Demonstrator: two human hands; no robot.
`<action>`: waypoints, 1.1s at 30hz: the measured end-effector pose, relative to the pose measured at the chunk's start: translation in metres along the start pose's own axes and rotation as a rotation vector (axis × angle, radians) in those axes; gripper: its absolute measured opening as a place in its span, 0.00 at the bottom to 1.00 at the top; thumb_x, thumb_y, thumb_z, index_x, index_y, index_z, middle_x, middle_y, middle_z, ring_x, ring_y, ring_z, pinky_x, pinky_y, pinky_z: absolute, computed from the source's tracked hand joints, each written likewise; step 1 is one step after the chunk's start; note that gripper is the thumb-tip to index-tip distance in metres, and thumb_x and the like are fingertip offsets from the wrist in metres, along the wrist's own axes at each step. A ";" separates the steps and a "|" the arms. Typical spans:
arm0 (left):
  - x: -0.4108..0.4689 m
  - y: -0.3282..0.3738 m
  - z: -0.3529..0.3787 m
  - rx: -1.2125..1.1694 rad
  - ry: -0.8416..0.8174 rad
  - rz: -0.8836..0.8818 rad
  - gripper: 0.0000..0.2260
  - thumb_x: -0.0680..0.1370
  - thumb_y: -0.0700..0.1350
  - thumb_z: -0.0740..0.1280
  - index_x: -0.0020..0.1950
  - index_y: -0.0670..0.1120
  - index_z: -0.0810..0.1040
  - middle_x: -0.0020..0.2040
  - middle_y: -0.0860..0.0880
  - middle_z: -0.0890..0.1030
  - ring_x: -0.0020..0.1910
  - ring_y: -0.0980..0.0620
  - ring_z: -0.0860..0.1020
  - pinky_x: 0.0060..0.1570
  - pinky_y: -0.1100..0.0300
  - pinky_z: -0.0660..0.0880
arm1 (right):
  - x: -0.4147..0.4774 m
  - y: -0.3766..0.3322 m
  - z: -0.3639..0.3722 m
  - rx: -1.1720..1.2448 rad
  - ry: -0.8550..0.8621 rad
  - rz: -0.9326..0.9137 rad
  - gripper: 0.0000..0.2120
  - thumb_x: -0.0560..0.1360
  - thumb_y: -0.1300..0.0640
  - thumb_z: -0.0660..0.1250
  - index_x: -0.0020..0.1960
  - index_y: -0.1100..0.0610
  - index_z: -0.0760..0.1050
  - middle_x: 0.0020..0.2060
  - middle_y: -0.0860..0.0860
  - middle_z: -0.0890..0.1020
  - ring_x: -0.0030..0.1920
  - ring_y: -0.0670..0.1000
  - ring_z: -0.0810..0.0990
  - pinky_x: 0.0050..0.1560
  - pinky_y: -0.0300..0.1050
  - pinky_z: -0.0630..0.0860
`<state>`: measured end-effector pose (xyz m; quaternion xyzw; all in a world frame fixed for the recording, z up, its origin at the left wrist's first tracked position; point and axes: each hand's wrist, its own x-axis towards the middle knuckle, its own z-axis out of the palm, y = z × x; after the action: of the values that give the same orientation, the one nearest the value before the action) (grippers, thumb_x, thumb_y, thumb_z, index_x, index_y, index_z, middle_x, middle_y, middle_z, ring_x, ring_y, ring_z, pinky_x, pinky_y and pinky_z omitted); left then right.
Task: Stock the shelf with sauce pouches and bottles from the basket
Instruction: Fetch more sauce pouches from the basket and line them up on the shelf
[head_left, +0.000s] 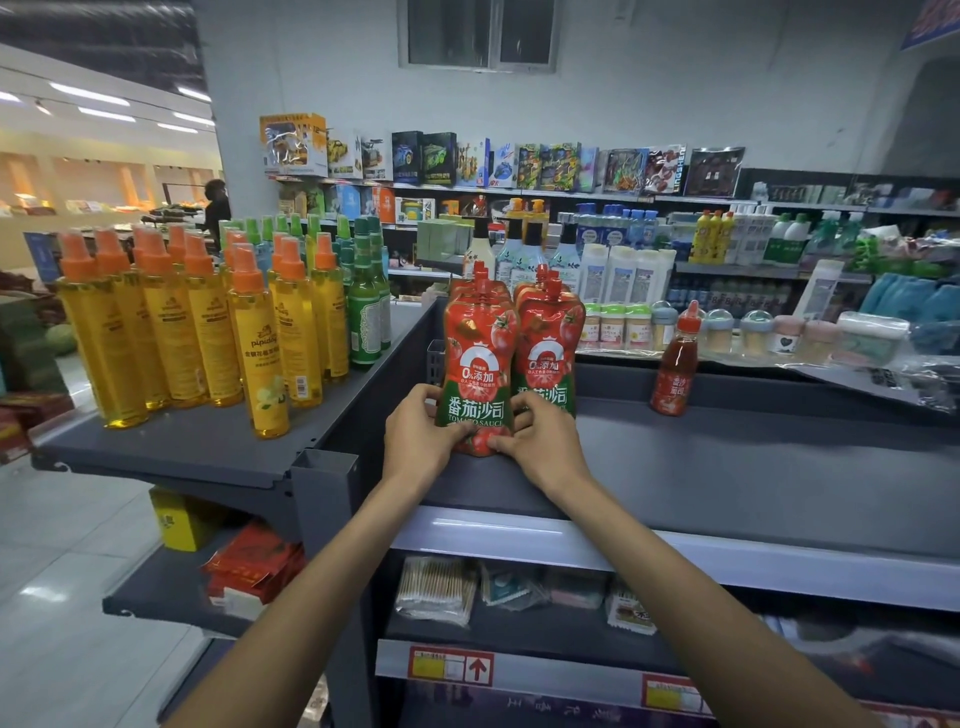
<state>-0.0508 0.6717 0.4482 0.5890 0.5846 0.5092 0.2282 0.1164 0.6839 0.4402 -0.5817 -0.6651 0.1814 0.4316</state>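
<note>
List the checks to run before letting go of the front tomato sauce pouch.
1. Grip: left hand and right hand both hold the front red-and-green tomato sauce pouch: ok.
2. Pouch upright, label facing out: ok.
3. Its base flat on the grey metal shelf: cannot tell, fingers cover it.
4. Beside it, second row of red pouches standing: ok.
5. Bare shelf between pouches and the red plastic sauce bottle for more stock: ok.
6. Reach to the basket: cannot tell, out of view.

A shop; stocked shelves (727, 457) carry price tags (450, 666) and rows of spray bottles (171, 332)
</note>
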 end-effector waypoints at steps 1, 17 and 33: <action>0.000 -0.001 0.000 0.003 0.002 -0.001 0.22 0.71 0.45 0.81 0.62 0.45 0.77 0.52 0.48 0.83 0.49 0.50 0.83 0.38 0.66 0.73 | 0.000 0.000 0.000 -0.003 0.001 -0.002 0.20 0.67 0.56 0.83 0.53 0.54 0.77 0.39 0.48 0.83 0.40 0.47 0.82 0.47 0.47 0.81; -0.069 0.019 -0.010 0.201 0.132 0.124 0.20 0.78 0.52 0.74 0.67 0.51 0.74 0.60 0.51 0.79 0.57 0.51 0.79 0.52 0.52 0.77 | -0.048 0.001 -0.065 -0.161 -0.063 0.001 0.24 0.71 0.55 0.78 0.65 0.51 0.75 0.46 0.46 0.80 0.47 0.50 0.81 0.54 0.51 0.81; -0.309 0.100 0.222 -0.406 -0.689 0.034 0.05 0.82 0.40 0.68 0.51 0.39 0.82 0.40 0.45 0.85 0.40 0.53 0.84 0.42 0.63 0.80 | -0.380 0.194 -0.300 0.070 0.356 0.554 0.13 0.80 0.54 0.71 0.62 0.44 0.76 0.50 0.41 0.83 0.51 0.39 0.81 0.47 0.30 0.77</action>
<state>0.2495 0.4386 0.3479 0.6776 0.3515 0.3907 0.5144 0.4530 0.3018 0.3258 -0.7479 -0.3891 0.2103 0.4950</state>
